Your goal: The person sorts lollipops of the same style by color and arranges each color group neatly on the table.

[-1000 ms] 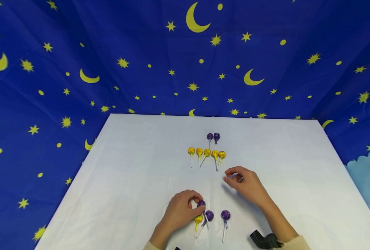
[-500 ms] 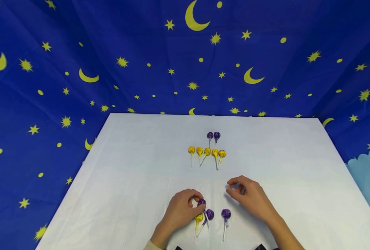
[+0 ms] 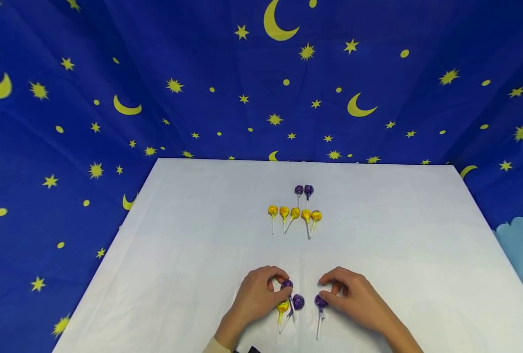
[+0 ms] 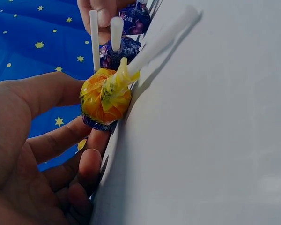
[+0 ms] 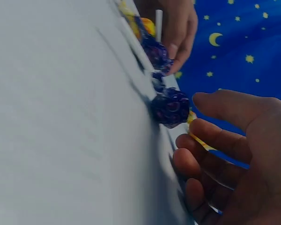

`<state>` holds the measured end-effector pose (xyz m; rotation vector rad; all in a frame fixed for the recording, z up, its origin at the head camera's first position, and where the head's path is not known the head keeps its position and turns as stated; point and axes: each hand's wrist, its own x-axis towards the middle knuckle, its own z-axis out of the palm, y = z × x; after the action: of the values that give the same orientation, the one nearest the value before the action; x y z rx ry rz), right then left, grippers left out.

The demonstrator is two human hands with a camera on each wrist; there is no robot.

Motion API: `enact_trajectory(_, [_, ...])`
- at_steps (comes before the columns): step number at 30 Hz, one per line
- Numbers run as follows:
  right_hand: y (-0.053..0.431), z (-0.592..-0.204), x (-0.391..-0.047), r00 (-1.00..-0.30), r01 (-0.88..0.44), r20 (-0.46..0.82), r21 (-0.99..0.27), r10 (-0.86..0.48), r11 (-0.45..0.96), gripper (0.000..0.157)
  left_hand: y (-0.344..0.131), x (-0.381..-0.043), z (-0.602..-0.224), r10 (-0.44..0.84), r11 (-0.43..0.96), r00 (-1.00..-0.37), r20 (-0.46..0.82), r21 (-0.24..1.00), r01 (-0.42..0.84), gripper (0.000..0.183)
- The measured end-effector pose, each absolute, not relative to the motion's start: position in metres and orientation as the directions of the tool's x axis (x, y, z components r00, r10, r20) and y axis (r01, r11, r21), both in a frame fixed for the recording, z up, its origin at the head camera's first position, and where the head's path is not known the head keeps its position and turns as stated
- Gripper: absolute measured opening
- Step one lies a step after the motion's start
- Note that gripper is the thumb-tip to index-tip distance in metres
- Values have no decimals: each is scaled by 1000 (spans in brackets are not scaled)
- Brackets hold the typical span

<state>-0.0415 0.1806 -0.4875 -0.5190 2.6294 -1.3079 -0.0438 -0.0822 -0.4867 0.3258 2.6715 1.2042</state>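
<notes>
My left hand [image 3: 261, 293] pinches a purple-wrapped lollipop [image 3: 287, 284] between thumb and index finger near the table's front. Just below it lie a yellow lollipop [image 3: 282, 307] and another purple lollipop [image 3: 298, 301], their sticks pointing toward me. In the left wrist view the yellow lollipop [image 4: 105, 96] mostly covers the pinched one. My right hand [image 3: 354, 299] hovers with loosely bent fingers around a separate purple lollipop [image 3: 320, 302]. The right wrist view shows a small gap between the thumb and this purple lollipop [image 5: 171, 108].
Farther back on the white table [image 3: 191, 220] lies a row of several yellow lollipops [image 3: 295, 213]. Behind that row are two purple lollipops [image 3: 308, 190], side by side. A blue cloth [image 3: 226, 63] with yellow moons and stars hangs beyond the table's far edge.
My right hand has come back toward me from near the yellow row, down to the separate purple lollipop. The left hand keeps its pinch in the same place.
</notes>
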Motion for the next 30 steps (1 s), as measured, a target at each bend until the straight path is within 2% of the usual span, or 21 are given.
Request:
enact_trajectory(17, [179,-491,-33,-897,-282,29,-807,-441,519,23,-80,-42,-490,277,655,-960,-47,740,153,17])
enact_trajectory(30, [178,-495,-31,-912,-233,-9,-810,-409,537,18,-80,-44,-488,271,625,-960,-65,771,123,15])
